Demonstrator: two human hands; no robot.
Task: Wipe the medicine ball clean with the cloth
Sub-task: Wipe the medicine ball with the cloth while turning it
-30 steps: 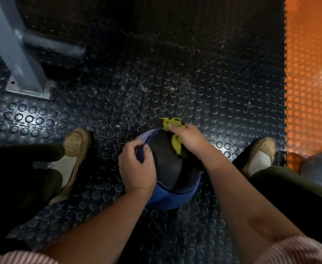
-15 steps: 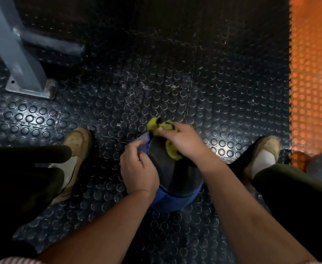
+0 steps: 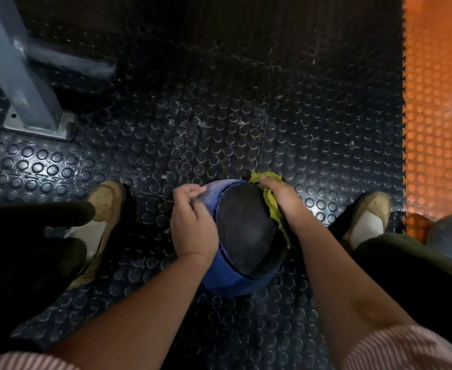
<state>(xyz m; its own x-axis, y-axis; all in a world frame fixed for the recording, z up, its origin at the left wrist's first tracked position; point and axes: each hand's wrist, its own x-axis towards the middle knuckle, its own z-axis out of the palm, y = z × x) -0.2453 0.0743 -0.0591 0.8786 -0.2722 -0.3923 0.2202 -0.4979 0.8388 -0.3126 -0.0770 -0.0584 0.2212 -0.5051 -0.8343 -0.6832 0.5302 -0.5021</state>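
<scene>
Step in hand: wiping. The medicine ball rests on the floor between the shoes. The left hand steadies its left side, fingers curled against it; the right hand grips the cloth at upper right (panel edge). Next, likely: rotate ball, exposing unwiped surface.

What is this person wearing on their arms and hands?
The left hand and right hand are bare: no gloves, rings or watch show. Forearms uncovered. The left sleeve and right sleeve are pink-and-white striped, seen at the bottom corners.
</scene>
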